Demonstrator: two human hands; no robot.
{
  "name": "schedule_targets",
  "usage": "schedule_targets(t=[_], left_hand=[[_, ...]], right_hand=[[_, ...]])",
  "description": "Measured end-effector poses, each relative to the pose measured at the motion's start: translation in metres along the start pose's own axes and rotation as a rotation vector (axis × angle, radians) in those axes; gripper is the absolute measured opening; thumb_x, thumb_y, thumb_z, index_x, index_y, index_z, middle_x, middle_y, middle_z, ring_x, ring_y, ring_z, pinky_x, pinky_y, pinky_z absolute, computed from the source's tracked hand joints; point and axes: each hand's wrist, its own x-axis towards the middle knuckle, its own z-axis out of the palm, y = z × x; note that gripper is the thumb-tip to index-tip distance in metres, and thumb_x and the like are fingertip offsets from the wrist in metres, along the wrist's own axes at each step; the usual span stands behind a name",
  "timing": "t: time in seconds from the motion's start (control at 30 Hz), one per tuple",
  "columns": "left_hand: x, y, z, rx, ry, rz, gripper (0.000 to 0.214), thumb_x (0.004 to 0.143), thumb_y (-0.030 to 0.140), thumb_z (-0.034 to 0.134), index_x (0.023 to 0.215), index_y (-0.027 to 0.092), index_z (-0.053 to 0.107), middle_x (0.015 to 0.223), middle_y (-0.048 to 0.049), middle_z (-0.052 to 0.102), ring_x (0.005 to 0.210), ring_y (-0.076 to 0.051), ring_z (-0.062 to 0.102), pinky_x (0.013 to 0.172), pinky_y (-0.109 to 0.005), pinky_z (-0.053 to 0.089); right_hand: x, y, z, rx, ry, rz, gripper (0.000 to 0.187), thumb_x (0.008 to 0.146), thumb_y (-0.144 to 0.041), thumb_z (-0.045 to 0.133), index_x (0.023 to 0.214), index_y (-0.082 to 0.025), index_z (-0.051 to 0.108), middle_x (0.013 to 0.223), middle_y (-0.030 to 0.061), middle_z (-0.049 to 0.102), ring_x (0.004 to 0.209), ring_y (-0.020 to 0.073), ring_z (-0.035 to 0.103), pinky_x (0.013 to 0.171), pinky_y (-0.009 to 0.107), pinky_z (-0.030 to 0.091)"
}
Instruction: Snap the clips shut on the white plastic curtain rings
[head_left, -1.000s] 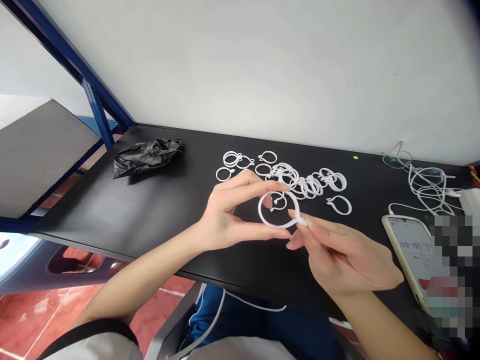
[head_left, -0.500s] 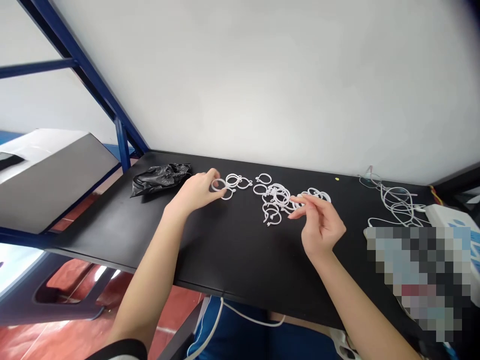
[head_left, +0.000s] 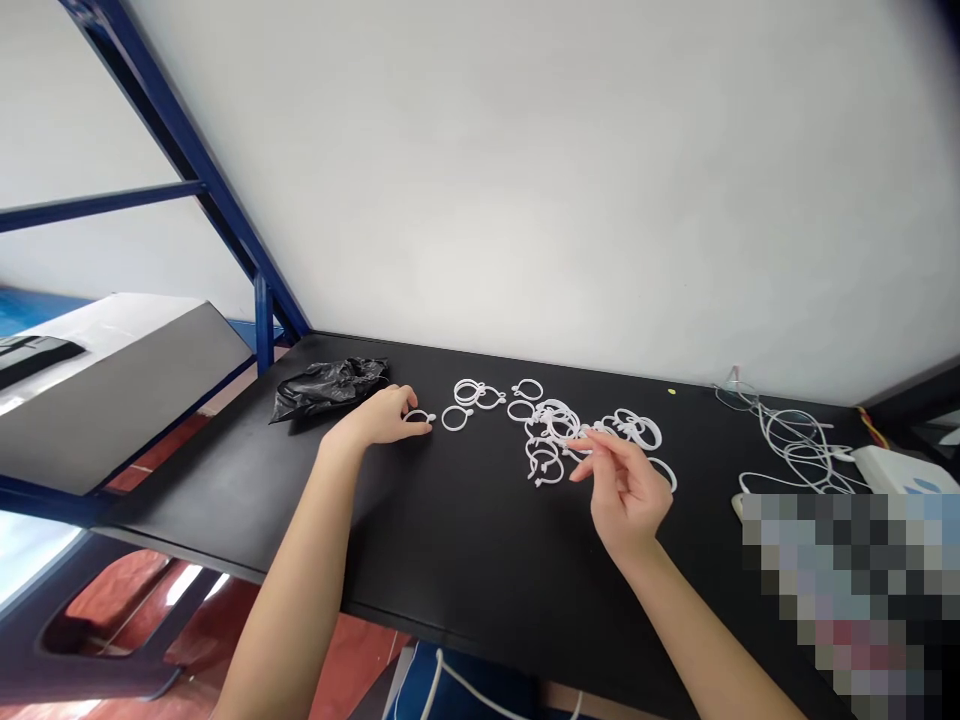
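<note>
My left hand (head_left: 379, 414) is over the table, left of the rings. Thumb and fingers close around a white curtain ring (head_left: 430, 417), which is low at the table surface. Just to the right lie a single ring (head_left: 454, 419) and a small group of rings (head_left: 470, 391). My right hand (head_left: 628, 495) hovers at the near edge of a larger pile of white curtain rings (head_left: 559, 418). Its fingers are pinched together and point left; whether a ring is between them cannot be made out. Another ring (head_left: 667, 472) shows partly behind this hand.
A crumpled black plastic bag (head_left: 330, 388) lies at the back left of the black table (head_left: 480, 550). Tangled white cables (head_left: 799, 440), a white box (head_left: 904, 470) and a blurred-out item (head_left: 847, 590) occupy the right side. A blue metal frame (head_left: 264, 320) stands left, a white wall behind.
My left hand has moved left and down with one ring, away from the small group. My right hand has shifted slightly left beside the pile. The camera view has tilted upward a little.
</note>
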Motion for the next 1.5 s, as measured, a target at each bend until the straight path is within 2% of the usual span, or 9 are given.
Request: schedule_targets(t=[0.1,0.2,0.3,0.43,0.57,0.73,0.9,1.27,1.5], left_hand=[[0.003,0.004,-0.001,-0.132,0.176,0.051,0.052,0.077,0.06,0.068,0.107,0.018,0.062,0.102,-0.0079,0.065,0.091,-0.024,0.065,0.081,-0.035,0.056],[0.011,0.024,0.014,-0.174,0.379,0.165,0.036,0.09,0.046,0.058,0.108,0.016,0.064,0.108,-0.0105,0.062,0.101,-0.024,0.063,0.095,-0.04,0.053],[0.02,0.046,0.038,-0.121,0.324,0.266,0.033,0.094,0.039,0.056,0.117,0.017,0.065,0.125,-0.014,0.06,0.118,-0.029,0.058,0.106,-0.045,0.047],[0.026,0.05,0.057,-0.128,0.307,0.234,0.035,0.095,0.039,0.055,0.119,0.016,0.065,0.134,-0.0167,0.058,0.123,-0.032,0.057,0.105,-0.047,0.049],[0.026,0.046,0.057,-0.139,0.292,0.239,0.028,0.097,0.04,0.052,0.109,0.018,0.067,0.12,-0.011,0.068,0.113,-0.027,0.063,0.102,-0.042,0.051],[0.024,0.053,0.057,-0.126,0.291,0.211,0.029,0.094,0.045,0.058,0.101,0.019,0.069,0.114,-0.0095,0.07,0.109,-0.028,0.064,0.098,-0.043,0.053],[0.024,0.059,0.061,-0.095,0.308,0.194,0.019,0.091,0.032,0.059,0.099,0.019,0.07,0.115,-0.0098,0.07,0.11,-0.029,0.063,0.098,-0.043,0.053],[0.024,0.06,0.063,-0.099,0.342,0.187,0.024,0.094,0.036,0.058,0.101,0.017,0.071,0.117,-0.01,0.07,0.111,-0.028,0.064,0.098,-0.041,0.054],[0.022,0.06,0.06,-0.105,0.338,0.191,0.029,0.091,0.038,0.064,0.107,0.016,0.072,0.118,-0.0091,0.07,0.109,-0.027,0.066,0.095,-0.041,0.056]], right_hand=[[0.0,-0.002,0.001,0.008,0.0,0.0,0.015,0.095,-0.018,0.056,0.099,-0.019,0.07,0.081,0.0037,0.078,0.047,0.0123,0.067,0.044,0.024,0.056],[-0.001,-0.003,0.003,0.027,-0.015,0.008,0.015,0.096,-0.017,0.055,0.096,-0.018,0.069,0.078,0.0028,0.077,0.045,0.0117,0.065,0.043,0.024,0.055],[-0.001,-0.004,0.004,0.044,-0.027,-0.002,0.015,0.095,-0.015,0.055,0.095,-0.018,0.069,0.076,0.002,0.076,0.045,0.0114,0.065,0.044,0.024,0.056],[-0.002,-0.005,0.005,0.049,-0.046,-0.008,0.015,0.094,-0.015,0.055,0.094,-0.018,0.07,0.075,0.002,0.076,0.045,0.0113,0.065,0.044,0.024,0.056],[-0.003,-0.006,0.006,0.049,-0.057,-0.01,0.016,0.094,-0.016,0.054,0.095,-0.018,0.07,0.075,0.0026,0.076,0.045,0.0117,0.065,0.044,0.024,0.056],[-0.003,-0.006,0.006,0.042,-0.048,0.004,0.016,0.095,-0.017,0.054,0.093,-0.018,0.07,0.074,0.003,0.077,0.044,0.0117,0.064,0.043,0.024,0.056],[-0.002,-0.005,0.006,0.045,-0.052,-0.017,0.015,0.095,-0.014,0.054,0.094,-0.017,0.07,0.074,0.0028,0.076,0.044,0.0105,0.064,0.044,0.023,0.055],[-0.004,-0.003,0.005,0.048,-0.056,-0.015,0.017,0.095,-0.01,0.054,0.096,-0.017,0.069,0.076,0.0028,0.075,0.046,0.0095,0.063,0.044,0.021,0.053],[-0.006,-0.001,0.004,0.049,-0.062,-0.007,0.019,0.094,-0.009,0.054,0.098,-0.019,0.069,0.077,0.0012,0.075,0.047,0.0086,0.064,0.047,0.021,0.054]])
